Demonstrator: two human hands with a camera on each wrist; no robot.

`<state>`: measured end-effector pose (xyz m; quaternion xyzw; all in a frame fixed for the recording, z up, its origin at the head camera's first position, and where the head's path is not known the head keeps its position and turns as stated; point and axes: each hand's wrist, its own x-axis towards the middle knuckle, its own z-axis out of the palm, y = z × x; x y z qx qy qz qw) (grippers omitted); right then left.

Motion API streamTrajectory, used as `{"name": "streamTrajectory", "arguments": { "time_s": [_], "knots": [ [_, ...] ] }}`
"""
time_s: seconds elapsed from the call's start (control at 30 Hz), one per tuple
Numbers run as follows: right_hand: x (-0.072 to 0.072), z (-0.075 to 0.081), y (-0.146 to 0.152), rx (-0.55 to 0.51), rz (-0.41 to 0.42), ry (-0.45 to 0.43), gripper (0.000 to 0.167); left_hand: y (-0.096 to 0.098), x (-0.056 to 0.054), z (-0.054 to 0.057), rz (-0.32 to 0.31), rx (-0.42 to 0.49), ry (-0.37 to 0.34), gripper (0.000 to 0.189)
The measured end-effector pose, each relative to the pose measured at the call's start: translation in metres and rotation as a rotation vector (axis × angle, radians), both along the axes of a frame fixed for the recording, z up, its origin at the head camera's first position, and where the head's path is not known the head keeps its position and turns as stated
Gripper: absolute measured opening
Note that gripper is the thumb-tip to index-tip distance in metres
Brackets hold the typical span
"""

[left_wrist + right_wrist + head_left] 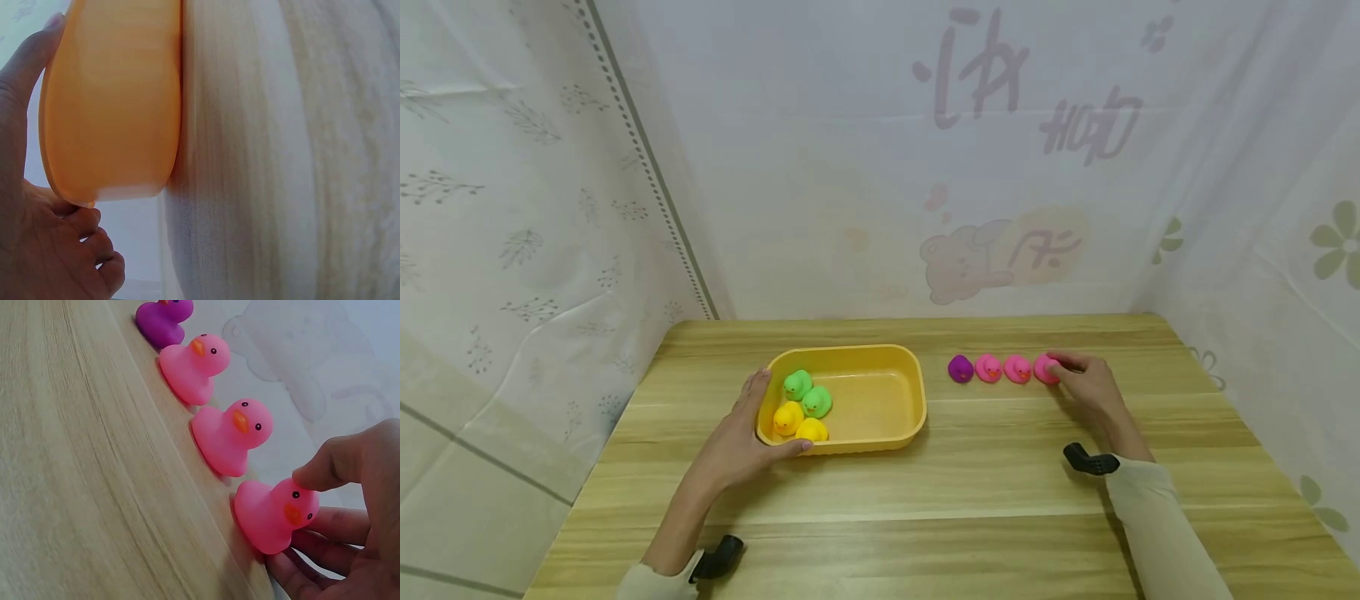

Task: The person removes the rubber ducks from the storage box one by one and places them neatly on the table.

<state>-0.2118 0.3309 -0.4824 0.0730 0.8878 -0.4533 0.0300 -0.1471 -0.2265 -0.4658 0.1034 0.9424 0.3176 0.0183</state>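
Around the left end of a yellow plastic tray my left hand holds on, thumb along the front rim and fingers at the left rim. Two green rubber ducks and two yellow rubber ducks sit in the tray's left part. My right hand pinches a pink rubber duck at the right end of a row, thumb on its head and fingers behind it. Left of it stand two more pink ducks and a purple duck, all upright on the table.
The wooden table ends at a patterned cloth curtain behind, with more cloth at both sides. Black wrist mounts are worn at both sleeves. The duck row stands right of the tray, near the table's back edge.
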Motion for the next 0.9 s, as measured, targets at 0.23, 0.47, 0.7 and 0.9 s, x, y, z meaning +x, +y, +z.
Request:
{"name": "streamTrajectory", "arguments": {
  "time_s": [0.23, 0.47, 0.7, 0.9],
  "knots": [
    [-0.001, -0.001, -0.001, 0.0, 0.029, -0.024, 0.057, -0.003, 0.002, 0.001, 0.005, -0.001, 0.004, 0.133],
    [0.003, 0.003, -0.002, 0.061, 0.041, -0.007, 0.064, -0.002, 0.002, 0.001, -0.001, -0.003, 0.003, 0.133],
    [0.009, 0.017, -0.009, 0.08, 0.051, 0.027, 0.075, -0.001, 0.001, -0.001, -0.003, 0.004, 0.013, 0.133],
    [0.014, 0.033, -0.02, 0.08, 0.072, 0.113, 0.076, -0.001, 0.0, -0.001, 0.001, 0.002, 0.014, 0.133]
  ]
}}
